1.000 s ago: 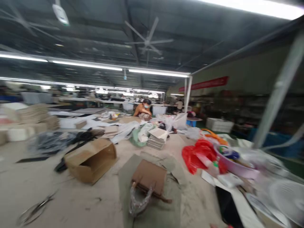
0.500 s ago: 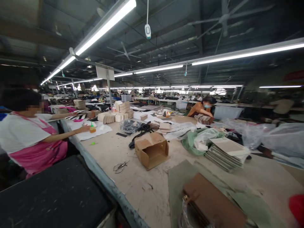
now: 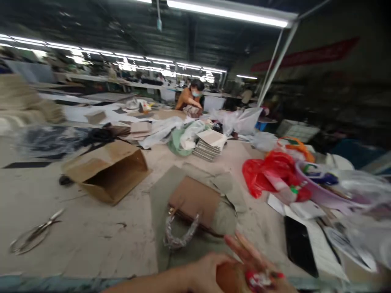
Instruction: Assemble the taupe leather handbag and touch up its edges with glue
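At the bottom edge, my left hand (image 3: 207,270) is closed around the body of what looks like a small amber bottle (image 3: 226,277) with a red top (image 3: 257,280). My right hand (image 3: 255,258) is right beside the red top, fingers pointing up and left; blur hides whether it grips the top. Just beyond my hands lies a brown handbag (image 3: 195,199), its handle (image 3: 181,238) wrapped in clear plastic. Under the bag is a grey-green sheet (image 3: 163,199) on the table.
To the left are metal scissors (image 3: 35,236) and an open cardboard box (image 3: 106,171). A black phone (image 3: 301,244), papers, a red plastic bag (image 3: 269,173) and a lilac basin (image 3: 320,191) are on the right. Stacked panels (image 3: 209,146) stand behind the handbag. Across the table is a co-worker (image 3: 191,97).
My view has swung right and down. Both my hands and the amber bottle have come into view, as have the phone and basin. The co-worker at the left is out of frame.
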The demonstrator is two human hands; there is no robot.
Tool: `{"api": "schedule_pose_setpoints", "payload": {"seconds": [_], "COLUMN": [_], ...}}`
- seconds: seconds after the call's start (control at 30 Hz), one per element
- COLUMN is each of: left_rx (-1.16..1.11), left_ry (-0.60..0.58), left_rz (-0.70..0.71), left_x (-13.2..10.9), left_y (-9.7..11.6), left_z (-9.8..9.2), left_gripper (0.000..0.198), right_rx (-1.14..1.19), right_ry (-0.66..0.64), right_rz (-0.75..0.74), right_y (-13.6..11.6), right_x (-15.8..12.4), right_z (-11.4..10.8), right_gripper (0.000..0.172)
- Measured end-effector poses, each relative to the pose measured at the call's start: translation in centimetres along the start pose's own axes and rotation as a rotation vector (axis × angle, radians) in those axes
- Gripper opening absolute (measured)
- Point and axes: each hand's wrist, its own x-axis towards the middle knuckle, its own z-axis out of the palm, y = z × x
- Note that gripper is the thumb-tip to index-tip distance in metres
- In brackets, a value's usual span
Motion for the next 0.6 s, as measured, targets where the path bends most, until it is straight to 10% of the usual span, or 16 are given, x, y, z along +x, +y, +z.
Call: {"api": "schedule_pose_setpoints", "payload": {"seconds": [0.1, 0.27, 0.43, 0.6], "left_rx": [-0.075, -0.197, -0.489, -0.54], "left_ry": [-0.04, 0.006, 0.052, 0.112], "left_rz": [-0.028, -0.142, -0.059, -0.001], "left_x": [0.1, -0.6, 0.2, 1.0], "left_y": [-0.3, -1.2, -0.9, 0.0], "left_z": [-1.5, -3.3, -3.3, -2.8], "left_gripper": [0.082, 0.076, 0.086, 0.083], "right_rx": [0.094, -0.258, -0.673, -0.68], "right_ry": [-0.107, -0.058, 0.564, 0.839], "right_rz": [0.037, 0.193, 0.142, 0.062], "right_y": [-1.9, -2.6, 1.2, 5.8], "right_x": [1.2, 4.1, 9.6, 13.8], "right_z": [-1.8, -7.3, -11.0, -9.7], "right_gripper": [0.106, 0.098, 0.082, 0.041]}}
